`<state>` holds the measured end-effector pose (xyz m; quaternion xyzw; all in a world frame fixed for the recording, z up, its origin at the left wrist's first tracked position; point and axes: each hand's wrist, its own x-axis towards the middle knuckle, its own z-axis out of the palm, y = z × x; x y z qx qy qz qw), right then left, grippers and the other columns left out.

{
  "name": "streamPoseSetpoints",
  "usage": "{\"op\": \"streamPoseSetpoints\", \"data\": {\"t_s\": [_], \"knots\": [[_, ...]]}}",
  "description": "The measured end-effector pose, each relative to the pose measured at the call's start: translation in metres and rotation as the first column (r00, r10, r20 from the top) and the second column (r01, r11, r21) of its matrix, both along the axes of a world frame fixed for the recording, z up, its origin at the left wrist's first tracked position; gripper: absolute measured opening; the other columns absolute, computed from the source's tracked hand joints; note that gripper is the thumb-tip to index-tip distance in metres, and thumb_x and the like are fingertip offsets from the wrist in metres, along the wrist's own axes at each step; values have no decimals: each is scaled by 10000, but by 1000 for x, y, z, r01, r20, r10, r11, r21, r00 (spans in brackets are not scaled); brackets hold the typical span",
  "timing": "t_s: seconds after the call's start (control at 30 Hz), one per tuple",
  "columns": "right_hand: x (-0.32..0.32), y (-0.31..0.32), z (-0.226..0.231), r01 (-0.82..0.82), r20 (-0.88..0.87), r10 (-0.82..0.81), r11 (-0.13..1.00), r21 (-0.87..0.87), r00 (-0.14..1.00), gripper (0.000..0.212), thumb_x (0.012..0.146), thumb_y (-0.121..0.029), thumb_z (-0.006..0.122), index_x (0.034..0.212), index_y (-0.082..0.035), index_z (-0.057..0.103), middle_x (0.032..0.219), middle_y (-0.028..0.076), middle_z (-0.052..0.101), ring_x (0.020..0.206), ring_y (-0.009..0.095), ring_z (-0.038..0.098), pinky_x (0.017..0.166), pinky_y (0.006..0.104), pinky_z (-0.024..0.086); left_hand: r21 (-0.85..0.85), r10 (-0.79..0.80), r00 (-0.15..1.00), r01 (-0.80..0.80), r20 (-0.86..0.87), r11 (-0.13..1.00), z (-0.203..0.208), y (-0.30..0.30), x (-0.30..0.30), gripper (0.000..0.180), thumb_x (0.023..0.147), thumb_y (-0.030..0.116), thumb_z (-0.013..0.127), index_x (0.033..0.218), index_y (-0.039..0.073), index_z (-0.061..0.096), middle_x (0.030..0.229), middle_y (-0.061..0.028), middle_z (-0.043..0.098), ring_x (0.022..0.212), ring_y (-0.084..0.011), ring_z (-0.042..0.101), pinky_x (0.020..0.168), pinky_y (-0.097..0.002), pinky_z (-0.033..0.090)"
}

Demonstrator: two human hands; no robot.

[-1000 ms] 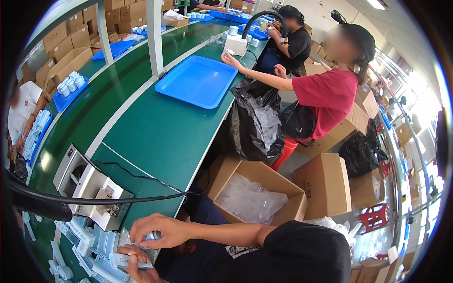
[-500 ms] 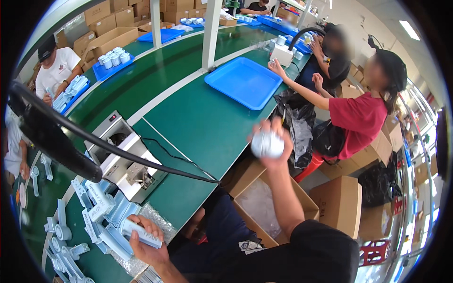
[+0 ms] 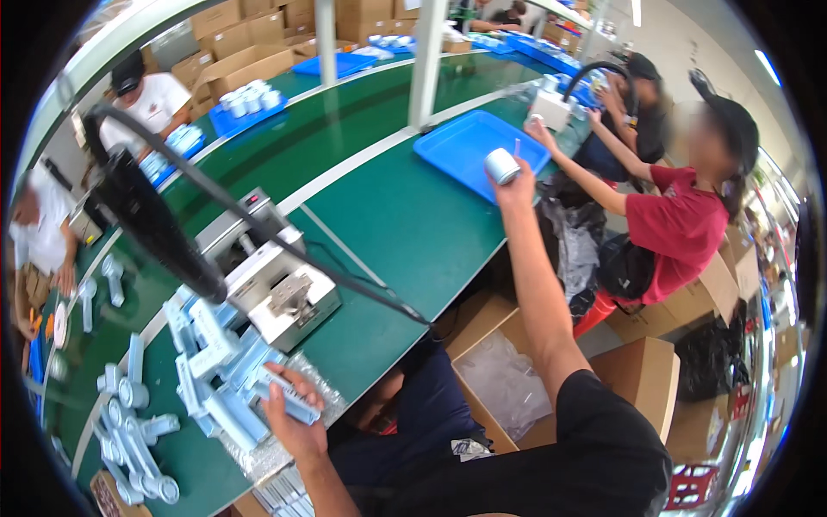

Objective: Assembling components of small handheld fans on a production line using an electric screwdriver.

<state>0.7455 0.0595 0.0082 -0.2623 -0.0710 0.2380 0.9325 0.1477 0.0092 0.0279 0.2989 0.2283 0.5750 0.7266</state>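
My right hand (image 3: 517, 191) is stretched far out, its fingers closed round a short light-blue cylindrical part (image 3: 501, 166) with a pale round end. It is held above the near edge of a large blue tray (image 3: 452, 146). Down at the near left, my left hand (image 3: 297, 426) grips a long light-blue plastic housing piece (image 3: 300, 407) between thumb and fingers. That hand rests against a pile of similar light-blue plastic pieces (image 3: 226, 388), which lies partly on bubble wrap (image 3: 263, 457).
A metal bench machine (image 3: 289, 297) with a cable stands beyond the pile. A black hose-like arm (image 3: 151, 220) hangs over the left. More light-blue parts (image 3: 133, 439) lie on the green belt. An open cardboard box (image 3: 504, 379) sits below the table edge. A co-worker in red (image 3: 680, 224) works at right.
My right hand has moved forward with the cylindrical part, from beside the table edge to over the tray's near side. My left hand still grips the housing piece. The view has shifted left.
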Motion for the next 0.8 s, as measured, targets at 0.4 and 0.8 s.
{"op": "streamPoseSetpoints", "data": {"t_s": [0.4,0.8], "knots": [[-108,-21,70,-319,-31,333,923,215,943,350,920,-161,602,1209,37,611,1195,170,702,1166,385,636,1074,581,463,-27,-13,1000,12,-12,1000,4,-3,-5,372,1052,266,550,1350,58,469,955,-81,543,768,-172,560,649,-312,480],[-419,-100,80,-736,719,628,631,-245,299,40,861,44,658,884,12,664,901,202,746,856,329,733,797,458,585,32,215,976,-217,42,976,30,5,-4,547,1015,125,630,1497,-2,406,1166,-79,582,1099,-238,649,1043,-458,526]]}}
